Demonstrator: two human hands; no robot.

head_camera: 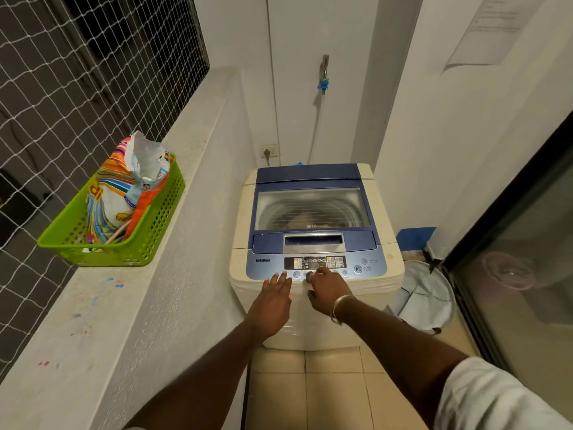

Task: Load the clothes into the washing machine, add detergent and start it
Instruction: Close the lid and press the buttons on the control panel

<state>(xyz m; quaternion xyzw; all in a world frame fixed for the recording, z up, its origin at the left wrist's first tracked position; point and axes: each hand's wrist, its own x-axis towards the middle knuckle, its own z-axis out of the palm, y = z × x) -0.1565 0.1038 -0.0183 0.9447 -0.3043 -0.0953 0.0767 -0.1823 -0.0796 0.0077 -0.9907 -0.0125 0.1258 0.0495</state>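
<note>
— What are your hands doing?

— My right hand [327, 290] has its fingers bent, knuckles up, gripping nothing. The tips come down on the row of round buttons along the front edge of the control panel [319, 262]. A bangle [339, 308] sits on that wrist. My left hand [273, 302] lies just beside it, flat, with fingers straight and their tips touching the panel's front edge left of centre. It holds nothing either.

— And the machine itself?

— The washing machine [242, 218] stands right under both hands. Its lid [313, 209] is down. Through the glass I see the drum and a brownish shape, too dim to name. The start button [358, 269] is near the panel's right end, apart from my right fingers.

— The detergent?

— The detergent bag [108, 209], crumpled at the top, stands in a green basket [161, 225] on the ledge [108, 305] to my left, well apart from the machine. A tap [324, 69] with a hose hangs on the wall behind the machine. A pale laundry bin [424, 296] sits on the floor by its right side.
</note>
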